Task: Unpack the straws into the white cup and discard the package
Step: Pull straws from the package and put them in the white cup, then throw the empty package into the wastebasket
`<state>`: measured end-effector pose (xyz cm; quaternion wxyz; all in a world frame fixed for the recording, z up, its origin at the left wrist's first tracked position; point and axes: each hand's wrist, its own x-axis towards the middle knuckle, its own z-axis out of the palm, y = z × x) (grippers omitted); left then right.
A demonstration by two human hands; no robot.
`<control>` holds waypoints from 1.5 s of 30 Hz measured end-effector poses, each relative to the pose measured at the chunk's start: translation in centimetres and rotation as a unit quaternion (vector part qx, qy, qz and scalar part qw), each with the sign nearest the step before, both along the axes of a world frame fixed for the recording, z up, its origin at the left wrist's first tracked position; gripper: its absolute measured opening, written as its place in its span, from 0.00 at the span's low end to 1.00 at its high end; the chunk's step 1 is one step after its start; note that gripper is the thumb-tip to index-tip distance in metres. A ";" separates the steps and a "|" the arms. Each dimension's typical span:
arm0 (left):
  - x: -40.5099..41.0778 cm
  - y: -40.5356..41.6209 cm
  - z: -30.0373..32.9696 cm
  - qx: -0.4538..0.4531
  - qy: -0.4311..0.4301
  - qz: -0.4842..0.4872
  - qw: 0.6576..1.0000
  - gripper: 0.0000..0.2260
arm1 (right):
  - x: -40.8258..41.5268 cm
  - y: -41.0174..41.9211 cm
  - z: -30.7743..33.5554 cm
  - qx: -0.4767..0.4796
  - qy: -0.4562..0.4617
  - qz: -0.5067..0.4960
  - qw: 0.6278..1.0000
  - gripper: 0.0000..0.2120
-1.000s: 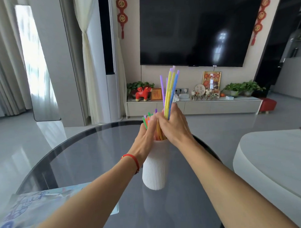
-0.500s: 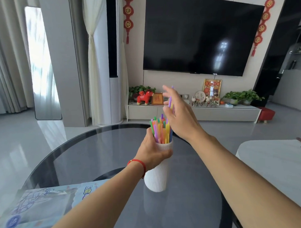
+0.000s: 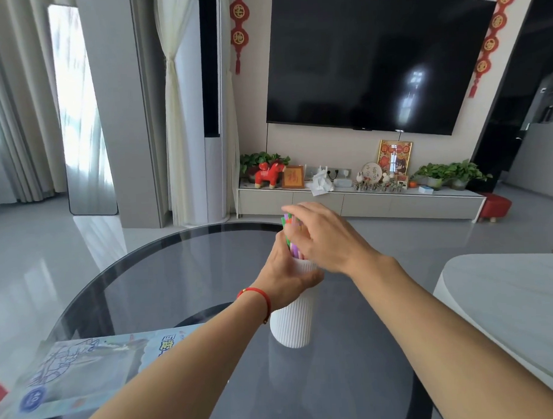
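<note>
A tall ribbed white cup (image 3: 292, 323) stands upright near the middle of the round dark glass table (image 3: 152, 276). My left hand (image 3: 285, 278), with a red string on its wrist, wraps around the cup's upper part. Several coloured straws (image 3: 291, 240) stand in the cup, their tops showing green, purple and orange. My right hand (image 3: 323, 236) rests over the straw tops with fingers spread, palm down, covering most of them. The flat plastic straw package (image 3: 77, 370), printed in blue and white, lies at the table's near left edge.
A white rounded table (image 3: 507, 298) stands to the right, close to the glass table. Beyond are a low TV cabinet (image 3: 356, 202) with ornaments and plants, a wall TV, and a red stool (image 3: 495, 205) on the grey floor.
The raised bunch of straws held by my right hand dropped into the cup. That hand opened, then came down flat on the straw tops. My left hand moved from the straws to the cup.
</note>
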<state>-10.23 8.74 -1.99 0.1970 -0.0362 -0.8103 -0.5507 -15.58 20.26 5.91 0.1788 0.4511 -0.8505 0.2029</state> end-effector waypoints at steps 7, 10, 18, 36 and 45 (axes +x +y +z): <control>-0.4 -0.3 -0.3 0.001 -0.009 -0.006 1.000 0.34 | 0.9 0.8 -0.3 0.054 0.030 -0.009 0.998 0.31; 0.3 -0.5 -0.5 -0.022 -0.044 0.034 0.998 0.42 | 2.3 0.9 0.3 0.007 0.113 0.004 0.994 0.27; 9.7 -6.8 -5.1 -0.139 -0.136 0.137 0.971 0.10 | 10.0 -2.7 -6.2 -0.108 0.071 0.156 0.979 0.10; 22.4 -13.2 -7.7 0.161 -0.230 0.338 0.898 0.09 | 11.5 -17.8 -13.8 0.230 -0.398 -0.044 0.887 0.29; 34.1 -16.4 -7.6 0.396 -0.073 0.426 0.811 0.16 | 22.8 -25.4 -11.4 0.221 -0.632 0.140 0.729 0.18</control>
